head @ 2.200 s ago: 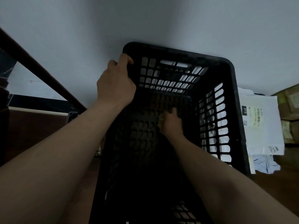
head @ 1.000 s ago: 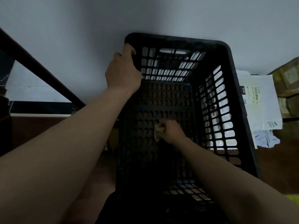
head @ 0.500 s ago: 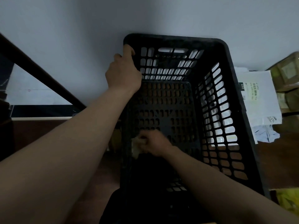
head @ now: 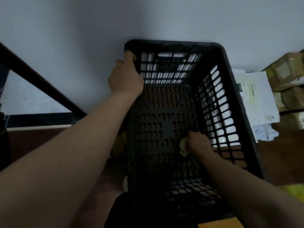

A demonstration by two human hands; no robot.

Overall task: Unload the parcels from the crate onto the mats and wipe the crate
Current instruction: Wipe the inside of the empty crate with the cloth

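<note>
Since half a second ago the right hand [head: 198, 143] has slid from the left side of the crate floor to the right side, near the slotted right wall. Its fingers are clenched around a small pale wiping cloth [head: 183, 148], which bulges out of the fist on its left and presses on the floor grid. The left hand [head: 125, 79] grips the far left corner of the black plastic crate [head: 236, 116], fingers hooked over the rim. White parcels [head: 256, 97] lie just beside the crate's right wall, cardboard boxes [head: 289, 83] beyond.

Black slotted plastic crate [head: 233, 102], matt, dusty rim; pale crumpled cloth wad [head: 183, 146]; white glossy plastic mailer parcel [head: 256, 99]; brown cardboard boxes [head: 289, 74], taped
</note>
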